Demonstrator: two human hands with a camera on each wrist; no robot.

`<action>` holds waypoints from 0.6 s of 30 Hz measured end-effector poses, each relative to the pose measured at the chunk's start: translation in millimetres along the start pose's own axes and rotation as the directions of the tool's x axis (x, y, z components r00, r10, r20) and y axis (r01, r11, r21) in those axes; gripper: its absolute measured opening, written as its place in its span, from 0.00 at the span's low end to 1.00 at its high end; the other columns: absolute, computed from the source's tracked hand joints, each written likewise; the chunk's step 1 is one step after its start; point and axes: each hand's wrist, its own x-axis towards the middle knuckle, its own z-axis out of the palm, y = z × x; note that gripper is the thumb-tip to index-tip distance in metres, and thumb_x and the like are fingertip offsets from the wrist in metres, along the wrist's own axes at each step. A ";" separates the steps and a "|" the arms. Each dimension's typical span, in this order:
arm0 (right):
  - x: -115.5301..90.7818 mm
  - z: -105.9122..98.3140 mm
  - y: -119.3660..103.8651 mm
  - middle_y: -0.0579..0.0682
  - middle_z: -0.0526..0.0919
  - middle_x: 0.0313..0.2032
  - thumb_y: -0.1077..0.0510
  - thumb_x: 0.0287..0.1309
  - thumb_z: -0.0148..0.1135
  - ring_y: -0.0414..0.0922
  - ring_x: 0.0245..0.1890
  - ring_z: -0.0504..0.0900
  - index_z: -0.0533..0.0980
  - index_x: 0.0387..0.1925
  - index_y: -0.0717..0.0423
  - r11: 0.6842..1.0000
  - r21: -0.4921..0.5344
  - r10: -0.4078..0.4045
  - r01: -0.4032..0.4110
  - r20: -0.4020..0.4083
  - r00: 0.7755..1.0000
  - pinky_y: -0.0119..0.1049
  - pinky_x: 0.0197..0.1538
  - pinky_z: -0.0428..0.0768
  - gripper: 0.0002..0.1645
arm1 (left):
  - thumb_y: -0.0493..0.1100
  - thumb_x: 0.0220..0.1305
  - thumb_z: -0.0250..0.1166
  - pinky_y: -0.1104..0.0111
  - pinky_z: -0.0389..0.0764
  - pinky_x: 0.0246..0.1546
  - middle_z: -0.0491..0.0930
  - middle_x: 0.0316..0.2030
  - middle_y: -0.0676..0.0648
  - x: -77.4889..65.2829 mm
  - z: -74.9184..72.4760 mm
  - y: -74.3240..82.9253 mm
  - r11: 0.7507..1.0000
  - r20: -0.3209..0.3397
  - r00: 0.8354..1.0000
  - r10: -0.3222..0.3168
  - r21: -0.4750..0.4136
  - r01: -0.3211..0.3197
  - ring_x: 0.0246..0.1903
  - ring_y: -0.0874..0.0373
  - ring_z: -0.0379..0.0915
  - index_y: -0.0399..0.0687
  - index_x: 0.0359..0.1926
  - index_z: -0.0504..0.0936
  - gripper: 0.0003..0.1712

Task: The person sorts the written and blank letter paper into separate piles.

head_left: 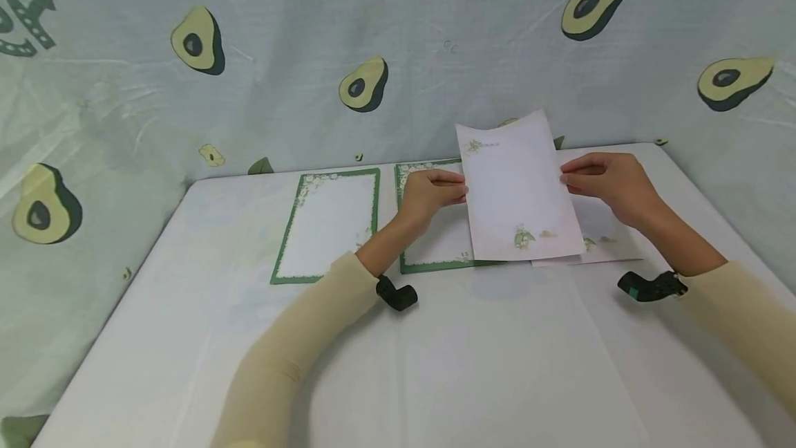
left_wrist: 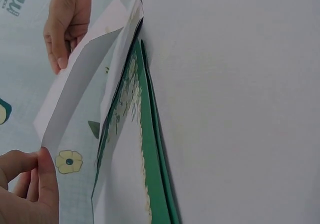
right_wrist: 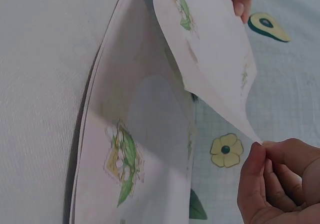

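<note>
A pale pink sheet of paper [head_left: 519,192] with small green floral prints is held up above the table between both hands. My left hand [head_left: 432,198] pinches its left edge, and my right hand [head_left: 612,185] pinches the right edge. In the right wrist view the sheet [right_wrist: 215,48] bends between the two grips. Beneath it at the right lies a stack of similar floral paper [right_wrist: 155,149]. Under my left hand is a green-bordered sheet [head_left: 435,244], partly covered by the raised paper. The left wrist view shows my left thumb and fingers [left_wrist: 45,176] at the sheet's corner.
Another green-bordered sheet [head_left: 336,223] lies flat to the left. White cloth covers the table [head_left: 485,365], and an avocado-print curtain [head_left: 280,40] hangs along its back and sides. Each wrist carries a small black device [head_left: 398,294].
</note>
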 end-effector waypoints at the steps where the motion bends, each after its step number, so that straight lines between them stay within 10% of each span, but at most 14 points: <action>1: -0.7 -2.9 0.8 0.30 0.86 0.37 0.50 0.66 0.69 0.30 0.38 0.87 0.77 0.57 0.66 1.000 -0.004 0.003 -0.003 -0.004 1.000 0.26 0.48 0.86 0.27 | 0.26 0.61 0.70 0.64 0.90 0.43 0.87 0.39 0.36 0.7 1.6 -0.2 1.000 0.004 1.000 -0.004 -0.007 0.004 0.34 0.55 0.87 0.28 0.45 0.85 0.11; 18: -7.5 -24.9 15.9 0.27 0.85 0.36 0.44 0.66 0.68 0.28 0.38 0.86 0.76 0.58 0.66 0.997 -0.074 0.023 -0.024 -0.023 0.999 0.21 0.45 0.84 0.32 | 0.27 0.61 0.71 0.60 0.90 0.44 0.87 0.37 0.35 2.9 26.8 -3.4 0.999 0.019 0.999 0.035 -0.006 -0.035 0.35 0.50 0.88 0.28 0.43 0.86 0.09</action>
